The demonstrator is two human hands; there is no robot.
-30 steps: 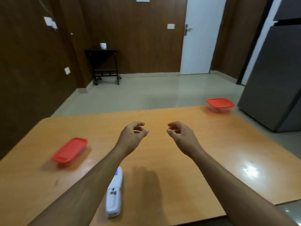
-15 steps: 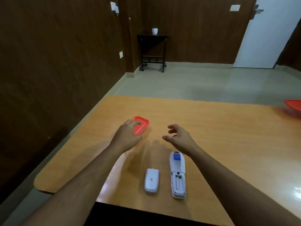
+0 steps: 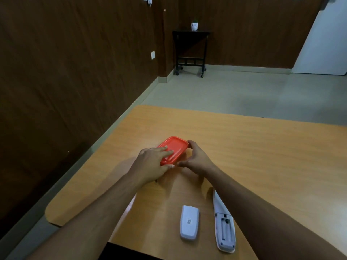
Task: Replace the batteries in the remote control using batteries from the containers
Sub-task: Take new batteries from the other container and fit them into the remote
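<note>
A small container with a red lid (image 3: pixel 175 148) sits on the wooden table (image 3: pixel 262 156). My left hand (image 3: pixel 152 165) lies flat on the lid's near left part, thumb at its front corner. My right hand (image 3: pixel 196 159) grips the container's right side, fingers at the far corner and thumb at the near one. The white remote control (image 3: pixel 224 228) lies face down near the front edge, its battery bay open and showing no batteries, partly hidden under my right forearm. Its loose white battery cover (image 3: pixel 189 223) lies just left of it.
The table's left edge and rounded front left corner (image 3: pixel 54 216) are close to the container. A dark panelled wall runs along the left. A black side table (image 3: pixel 190 53) with a small pot stands across the floor, and a white door (image 3: pixel 326 44) is at the right.
The view has turned left and down. Both hands moved from mid-air over the table to the red-lidded container and now hold it. The second red container has left the view.
</note>
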